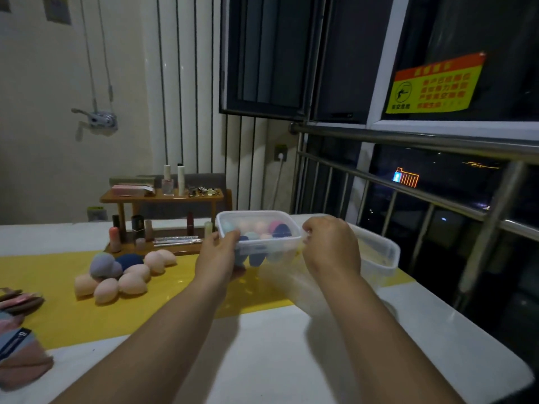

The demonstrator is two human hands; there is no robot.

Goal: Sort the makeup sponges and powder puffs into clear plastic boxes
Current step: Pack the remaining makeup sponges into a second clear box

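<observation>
Holding the box (271,239) up off the counter (277,360), my left grip (218,258) had its thumb over the near rim and its fingers curled under the base, so it was clamped on the box. The box was clear with no lid on it, and sponges (280,230) in pink, teal and navy filled it. It hung in front of the rack (162,196), tilted a little toward me.

My right grip (331,246) sat at the box's right end with its fingers curled in by the corner of the rim. A blurred clear shape smeared below it. I could not tell whether this grip pinched the box, that shape or nothing.

A second box (382,258) stood on the counter just right of the right grip, clear, with something pale yellow inside.

Loose sponges (125,272) lay heaped on the yellow runner (73,316), left of the left grip and well apart from the box. Most were peach, one navy and one grey-purple.

Puffs (20,298) were stacked at the far left edge, cut off by the frame.

The rack was wooden, with bottles on top and lipsticks below. A steel railing (408,138) ran along the dark window on the right.
</observation>
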